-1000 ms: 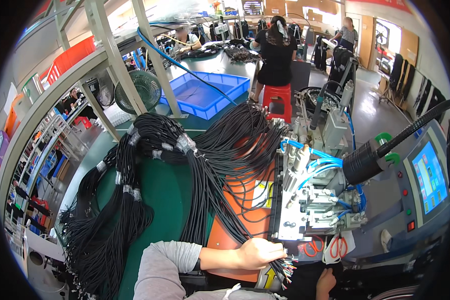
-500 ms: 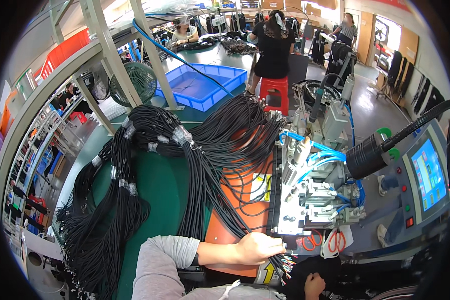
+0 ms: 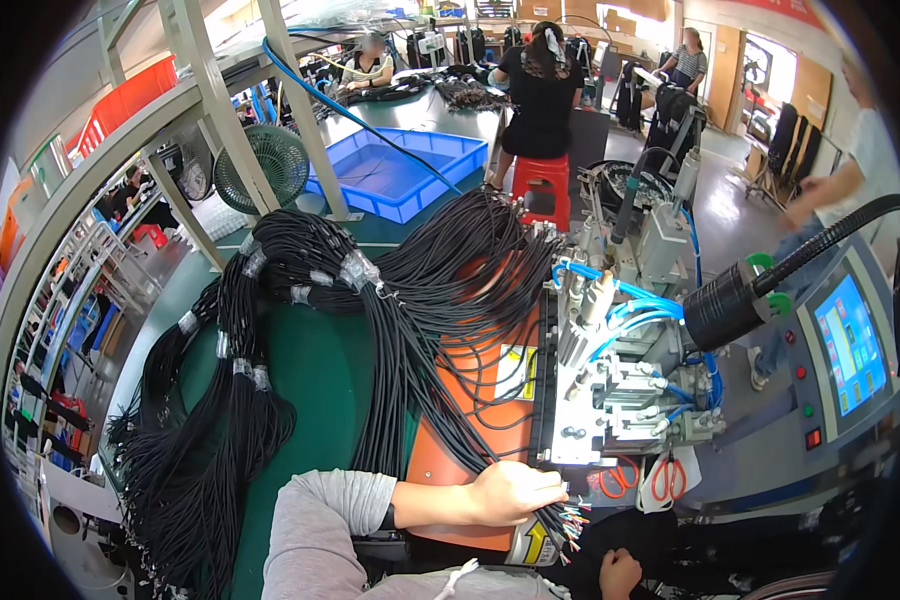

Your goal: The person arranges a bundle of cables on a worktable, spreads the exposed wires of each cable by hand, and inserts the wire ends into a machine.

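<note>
My left hand (image 3: 518, 493) is closed around a bundle of black cables (image 3: 467, 428) close to its end. Past the fingers, stripped ends with thin coloured wires (image 3: 573, 520) fan out to the right. Lower down, against dark cloth, my right hand (image 3: 620, 574) is curled closed; whatever may be inside it is hidden. The cables run back over an orange plate (image 3: 490, 440) to a larger heap (image 3: 460, 250) on the green table. Just right of my left hand stands a metal machine (image 3: 580, 440) with pneumatic cylinders and blue hoses.
Tied cable bundles (image 3: 220, 430) cover the table's left side. Red-handled scissors (image 3: 668, 480) lie by the machine, with a touchscreen panel (image 3: 850, 340) to the right. A blue tray (image 3: 400, 205) and a green fan (image 3: 262, 168) stand behind. A person (image 3: 840, 190) stands at the right.
A person has come into view at the far right, behind the screen panel. The view has shifted slightly. My left hand keeps its hold on the cables, and my right hand stays low.
</note>
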